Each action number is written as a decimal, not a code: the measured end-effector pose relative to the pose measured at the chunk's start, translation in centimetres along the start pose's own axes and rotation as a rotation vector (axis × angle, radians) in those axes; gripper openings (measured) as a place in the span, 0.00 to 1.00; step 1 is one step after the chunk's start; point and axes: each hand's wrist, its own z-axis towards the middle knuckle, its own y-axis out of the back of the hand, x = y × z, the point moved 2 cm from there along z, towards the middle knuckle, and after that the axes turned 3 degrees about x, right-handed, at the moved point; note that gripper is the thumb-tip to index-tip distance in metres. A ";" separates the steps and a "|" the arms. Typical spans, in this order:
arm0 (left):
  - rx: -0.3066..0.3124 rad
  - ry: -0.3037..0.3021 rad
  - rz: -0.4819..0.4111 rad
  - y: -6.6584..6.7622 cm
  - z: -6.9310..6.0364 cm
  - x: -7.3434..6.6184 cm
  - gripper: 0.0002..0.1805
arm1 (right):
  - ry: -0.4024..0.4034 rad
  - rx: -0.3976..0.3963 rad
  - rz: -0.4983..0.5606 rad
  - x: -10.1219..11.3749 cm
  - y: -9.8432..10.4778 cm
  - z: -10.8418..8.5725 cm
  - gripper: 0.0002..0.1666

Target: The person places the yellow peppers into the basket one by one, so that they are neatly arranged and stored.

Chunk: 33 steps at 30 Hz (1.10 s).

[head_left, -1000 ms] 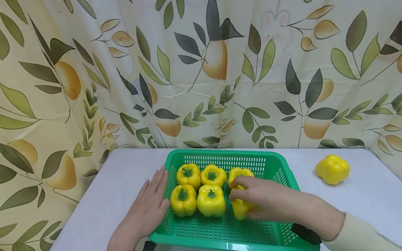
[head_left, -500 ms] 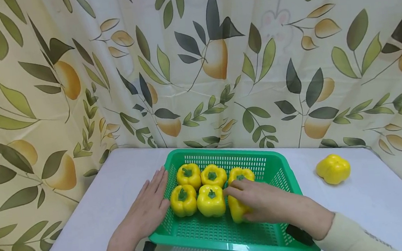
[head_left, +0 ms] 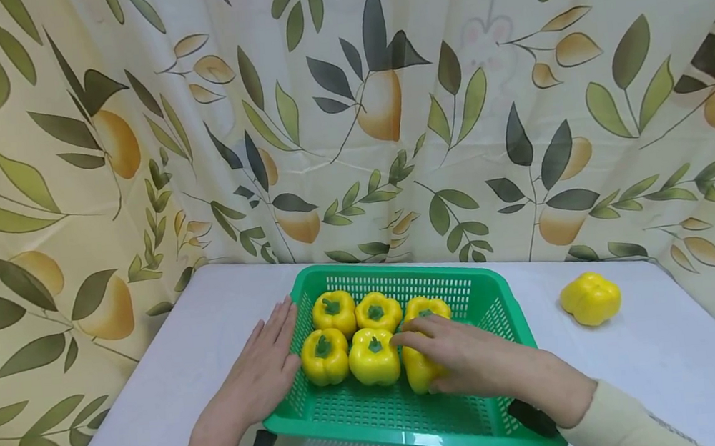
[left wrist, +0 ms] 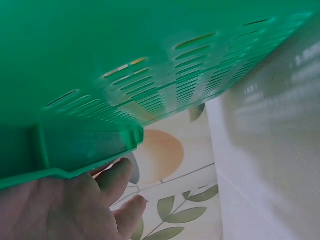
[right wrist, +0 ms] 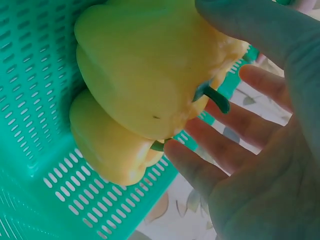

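Observation:
A green perforated basket (head_left: 345,431) holds several yellow bell peppers with green stems, set in two rows. My left hand (head_left: 261,365) lies with straight fingers along the basket's left side; in the left wrist view its palm meets the rim. Over the front right pepper (head_left: 418,371) is my right hand (head_left: 467,352), which partly covers it. The right wrist view shows that pepper (right wrist: 140,65) on the basket floor, stem toward the palm. The thumb touches its side, while the fingers (right wrist: 197,170) spread loosely past the stem. Beside it sits the back right pepper (right wrist: 110,145).
Another yellow bell pepper (head_left: 591,299) lies on its side on the white tabletop (head_left: 661,359), right of the basket. A leaf-and-fruit patterned curtain (head_left: 349,137) hangs behind the table. Bare basket floor (head_left: 375,408) shows in front of the peppers.
The front right pepper has shifted slightly left and settled beside its neighbour. My right hand moved left with it and its fingers have loosened. The left hand stays in place.

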 end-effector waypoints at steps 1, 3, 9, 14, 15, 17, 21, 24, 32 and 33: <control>0.001 0.000 0.000 0.0 0.0 0.0 0.35 | -0.003 -0.001 0.000 0.0 0.1 -0.1 0.43; 0.001 -0.002 0.002 0.0 0.0 0.0 0.35 | 0.002 -0.015 -0.006 -0.1 0.4 -0.3 0.43; 0.004 0.000 0.007 0.1 -0.1 -0.1 0.35 | -0.027 -0.042 -0.017 -0.4 1.5 -1.1 0.37; 0.006 0.002 0.011 0.1 -0.1 0.0 0.35 | -0.063 -0.070 -0.014 -1.0 2.4 -1.8 0.35; 0.006 0.001 0.012 0.1 -0.1 0.0 0.35 | -0.070 -0.075 -0.012 -1.2 2.5 -2.0 0.34; 0.007 0.001 0.015 0.2 -0.1 0.0 0.35 | -0.089 -0.083 -0.005 -1.5 2.8 -2.4 0.33; 0.006 -0.001 0.014 0.2 -0.1 0.0 0.35 | -0.134 -0.099 0.003 -2.1 3.3 -3.2 0.33; 0.010 0.002 0.013 0.2 -0.1 -0.1 0.35 | -0.154 -0.128 -0.017 -2.7 3.7 -3.7 0.33; 0.015 0.004 0.007 0.1 0.0 -0.1 0.35 | -0.197 -0.231 -0.057 -4.6 4.2 -5.0 0.30; 0.015 0.003 0.006 0.1 0.0 -0.1 0.35 | -0.207 -0.235 -0.058 -4.9 4.2 -5.2 0.30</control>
